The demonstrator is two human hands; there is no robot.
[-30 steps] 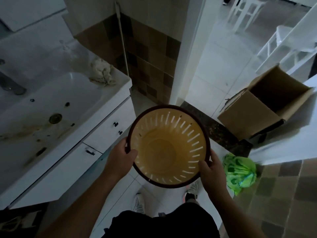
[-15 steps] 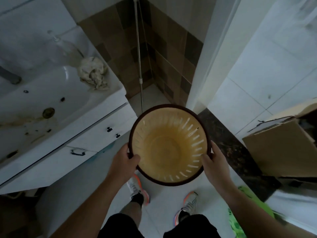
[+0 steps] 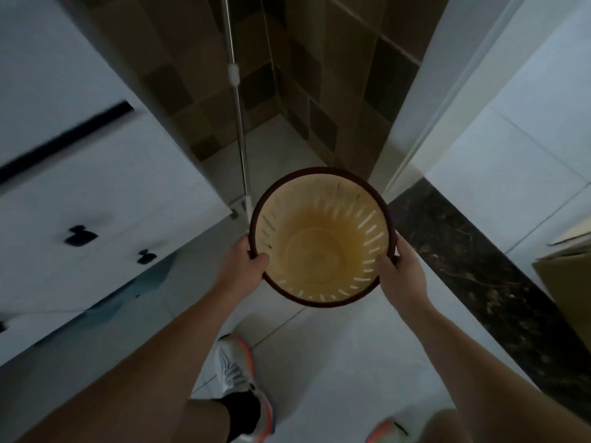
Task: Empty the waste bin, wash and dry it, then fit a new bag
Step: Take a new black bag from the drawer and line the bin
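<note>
At the middle of the view, the left hand [image 3: 243,266] grips the bin [image 3: 323,238] at about eight o'clock on its dark rim, thumb hooked over the lip into the inside, the other fingers hidden under the outer wall. The right hand [image 3: 401,273] takes the rim at about four o'clock in the same way, thumb inside, palm against the outside. Both hands are curled round the rim, not spread. Opposed holds like these likely keep the mouth level and facing up, and keep the bin off the body.

The bin hangs in the air above the floor [image 3: 335,353], carried in front of the person, touching nothing else. Its inside shows bare, yellowish and stained, with slots round the wall and no bag, so emptying looks done and washing is probably the step in hand.

At six o'clock from the bin, a shoe [image 3: 236,369] is planted on the floor, with a second at the lower edge. At twelve o'clock a thin metal pole [image 3: 238,123] stands in the tiled corner. From nine to ten o'clock is the white cabinet [image 3: 105,199] with dark drawer pulls, blurred. At three o'clock a dark stone threshold [image 3: 463,266] crosses the doorway, and a cardboard box [image 3: 566,282] sits at the right edge.
</note>
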